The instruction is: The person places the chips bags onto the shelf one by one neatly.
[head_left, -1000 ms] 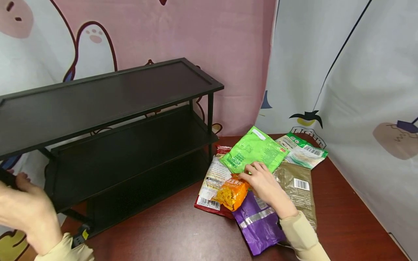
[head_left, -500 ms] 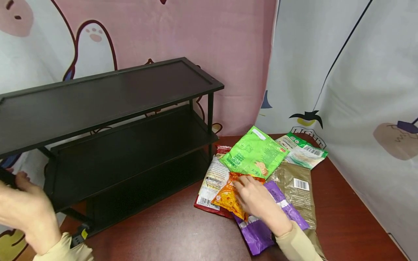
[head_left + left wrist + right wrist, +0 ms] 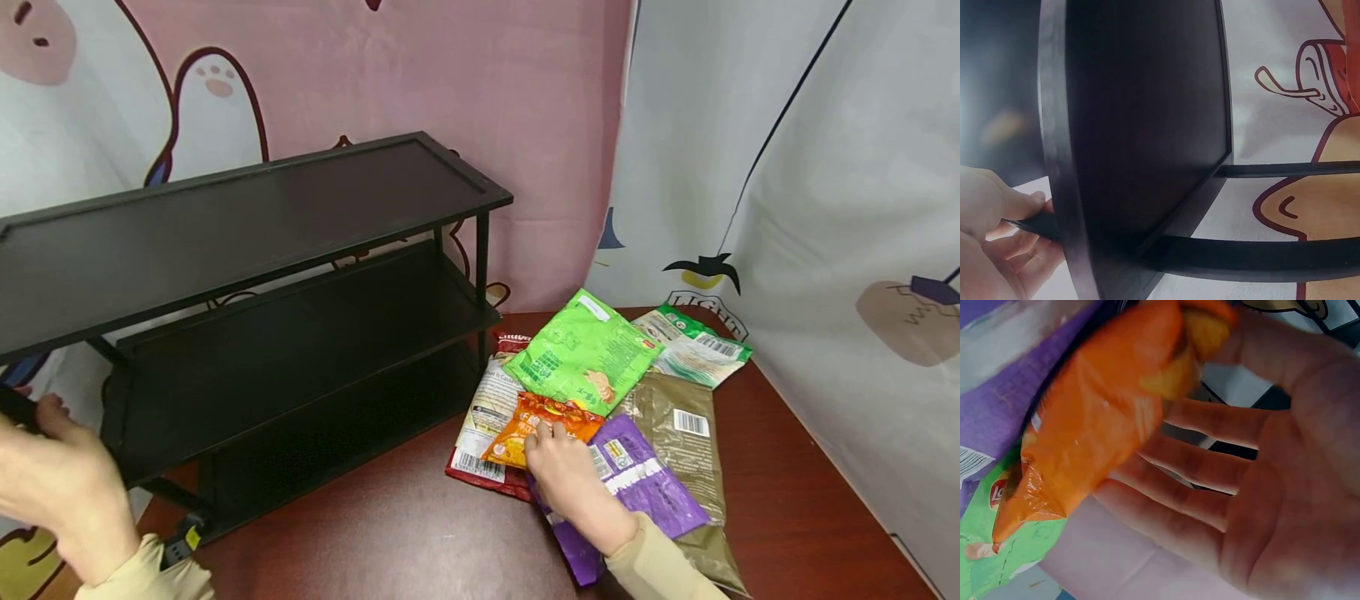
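Observation:
At the left edge of the head view my left hand [image 3: 63, 483] grips a post of the black three-tier shelf [image 3: 262, 225]. The left wrist view shows thumb and fingers around that dark post [image 3: 1041, 226]. My right hand [image 3: 566, 471] holds a small orange snack bag [image 3: 510, 437] by its near side, over the pile. In the right wrist view the thumb is at one end of the bag, with the fingers behind it. A purple bag [image 3: 660, 496] lies partly beneath my right wrist, and a bright green bag [image 3: 577, 354] lies just beyond the orange one.
A white and red bag [image 3: 487, 412] lies beside the shelf's right end. To the right are a brown bag [image 3: 693, 467] and a green and white bag [image 3: 701, 358]. All lie on a reddish-brown table [image 3: 375, 517], with printed cloth [image 3: 555, 125] hanging behind.
My right hand has moved left and toward me across the orange bag, which has turned and shifted. More of the purple bag's upper part now shows. The left hand stays on the post.

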